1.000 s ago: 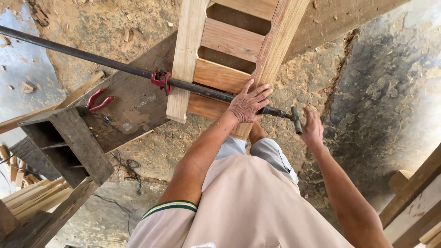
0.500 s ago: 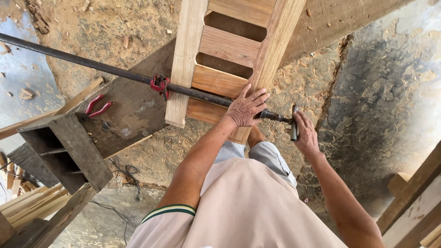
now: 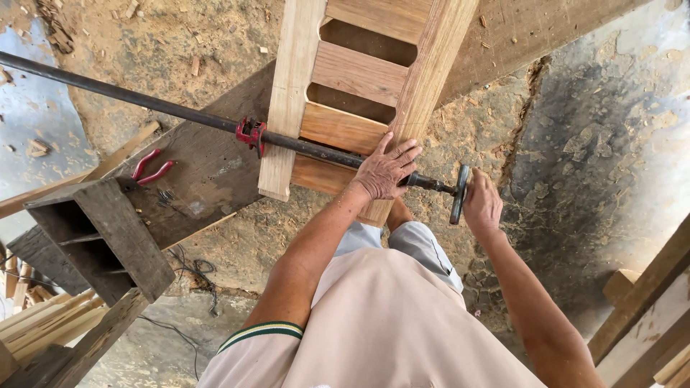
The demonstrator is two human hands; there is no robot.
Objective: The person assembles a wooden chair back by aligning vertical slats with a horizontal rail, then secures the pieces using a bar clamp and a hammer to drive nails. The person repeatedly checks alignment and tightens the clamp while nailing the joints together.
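Note:
A slatted wooden frame (image 3: pixel 345 86) lies on a dark plank, squeezed by a long black pipe clamp (image 3: pixel 144 104) with a red sliding jaw (image 3: pixel 250 134) against its left rail. My left hand (image 3: pixel 384 169) rests flat, fingers spread, on the frame's right rail over the clamp's screw end. My right hand (image 3: pixel 481 205) grips the clamp's crank handle (image 3: pixel 460 194) at the bar's right end.
Red-handled pliers (image 3: pixel 151 167) and a few small nails lie on the dark plank (image 3: pixel 201 179). A dark wooden box (image 3: pixel 100 237) stands at the left, with stacked timber at the lower left and lower right. Sawdust covers the rough ground.
My right hand has shifted on the crank handle, which has turned a little. The left hand stays on the right rail.

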